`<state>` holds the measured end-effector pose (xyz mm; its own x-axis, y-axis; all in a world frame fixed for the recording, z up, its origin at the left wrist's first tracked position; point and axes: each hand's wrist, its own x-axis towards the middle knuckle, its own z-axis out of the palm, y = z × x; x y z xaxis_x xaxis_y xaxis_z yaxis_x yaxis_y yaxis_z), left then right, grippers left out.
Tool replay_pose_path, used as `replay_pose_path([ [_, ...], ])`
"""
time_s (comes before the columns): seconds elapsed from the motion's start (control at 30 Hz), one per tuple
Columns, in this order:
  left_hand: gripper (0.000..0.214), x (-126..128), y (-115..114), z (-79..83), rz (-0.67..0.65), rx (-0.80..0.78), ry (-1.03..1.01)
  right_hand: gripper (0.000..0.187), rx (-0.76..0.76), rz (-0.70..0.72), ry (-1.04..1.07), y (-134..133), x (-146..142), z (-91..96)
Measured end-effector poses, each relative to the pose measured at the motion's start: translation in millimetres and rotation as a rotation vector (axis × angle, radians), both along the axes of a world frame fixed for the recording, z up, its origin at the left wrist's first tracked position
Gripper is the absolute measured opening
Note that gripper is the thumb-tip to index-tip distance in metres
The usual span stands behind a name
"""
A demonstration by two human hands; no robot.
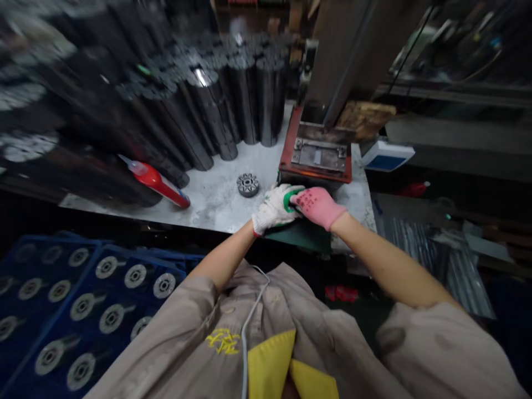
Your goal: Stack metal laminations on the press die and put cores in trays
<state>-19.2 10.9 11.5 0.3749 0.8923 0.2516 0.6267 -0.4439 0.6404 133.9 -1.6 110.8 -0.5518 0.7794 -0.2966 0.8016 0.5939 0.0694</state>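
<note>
My left hand [273, 209], in a white knit glove with green coating, is at the bench's front edge with its fingers curled. My right hand [319, 206], in a pink glove with dark printing, is closed and meets the left hand's green part. Whatever lies between them is hidden. Left of my hands, a short slotted metal rotor core [247, 185] stands flat on the grey bench top [208, 202]. Just behind my hands is a press base [316, 166] with an orange-red plate and a bolted steel block.
Tall stacks of dark laminated cores [208, 105] crowd the back left. A red bottle [160, 183] with a pale nozzle leans near them. Blue trays [97, 316] of shafted rotors sit lower left. A white box with a blue screen [388, 156] is to the right.
</note>
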Motion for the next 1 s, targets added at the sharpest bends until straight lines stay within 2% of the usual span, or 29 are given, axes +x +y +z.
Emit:
replay_pose_path([
  [0.07, 0.079, -1, 2, 4.5, -0.068, -0.037, -0.016, 0.025, 0.074, -0.037, 0.063, -3, 22, -9.4],
  [0.1, 0.077, 0, 3, 7.1, -0.102, -0.094, -0.054, 0.027, 0.086, -0.142, 0.192, -4, 34, -15.5],
  [0.17, 0.058, 4, 5, 12.1, -0.098, -0.207, -0.153, 0.031, 0.05, -0.345, 0.536, -8, 58, -28.7],
  [0.23, 0.041, 11, 4, 17.3, -0.01, -0.239, -0.17, 0.033, -0.009, -0.488, 0.822, -14, 76, -41.9],
  [0.33, 0.041, 22, 0, 26.1, 0.142, -0.205, -0.017, 0.036, -0.07, -0.606, 1.012, -25, 86, -58.4],
  [0.43, 0.045, 25, -6, 35.6, 0.182, -0.213, 0.102, 0.035, -0.105, -0.63, 1.057, -35, 81, -68.5],
  [0.57, 0.045, 22, -14, 41.0, 0.159, -0.168, 0.152, 0.034, -0.126, -0.623, 1.087, -48, 73, -71.0],
  [0.73, 0.079, 16, -20, 26.4, 0.074, -0.108, 0.269, 0.035, -0.14, -0.666, 1.086, -67, 82, -76.3],
  [0.8, 0.082, 16, -18, 19.7, 0.078, -0.1, 0.284, 0.036, -0.14, -0.682, 1.077, -72, 84, -83.6],
  [0.9, 0.07, 18, -15, 18.0, 0.118, -0.172, 0.075, 0.042, -0.087, -0.684, 1.087, -73, 76, -94.6],
  [1.0, 0.055, 18, -20, 26.7, 0.138, -0.342, -0.381, 0.061, 0.095, -0.613, 1.094, -66, 57, -95.1],
])
